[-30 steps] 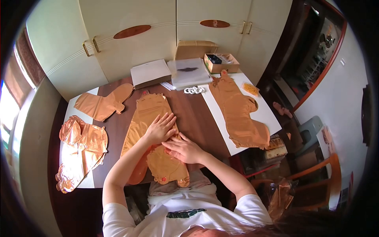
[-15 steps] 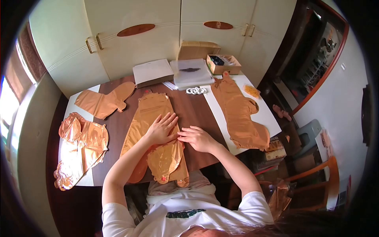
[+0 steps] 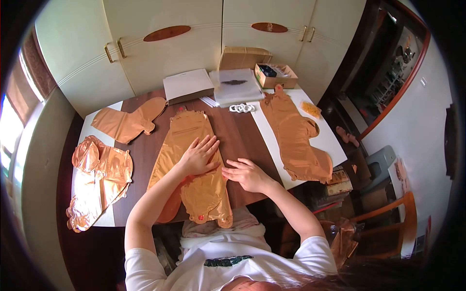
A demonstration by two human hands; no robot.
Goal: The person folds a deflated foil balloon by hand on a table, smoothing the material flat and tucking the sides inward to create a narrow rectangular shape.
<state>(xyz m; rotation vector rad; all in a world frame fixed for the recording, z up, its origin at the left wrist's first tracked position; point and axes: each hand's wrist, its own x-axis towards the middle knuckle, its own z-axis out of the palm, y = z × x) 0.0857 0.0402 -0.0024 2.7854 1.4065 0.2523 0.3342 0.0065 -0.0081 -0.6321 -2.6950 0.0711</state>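
Flat copper-coloured foil balloons, partly overlapping, make up the stack (image 3: 191, 131) in front of me. My left hand (image 3: 200, 156) lies spread and palm down on this foil, holding nothing. Beside the stack's right edge is my right hand (image 3: 247, 174), its fingers stretched out and fingertips at the foil edge. Below my left hand, the front part of the foil (image 3: 206, 194) looks shiny and creased. It reaches over the near table edge. The foil directly under my left palm is hidden.
Other flat foil balloons lie at the left (image 3: 102, 179), back left (image 3: 128, 121) and right (image 3: 293, 131). At the back are white rings (image 3: 241, 108), a plastic sleeve (image 3: 235, 92), a white box (image 3: 189, 82), an open carton (image 3: 276, 80) and a yellow packet (image 3: 310, 109).
My right hand has shifted slightly right, away from my left hand. The front foil lies flatter. My left hand stays in nearly the same place.
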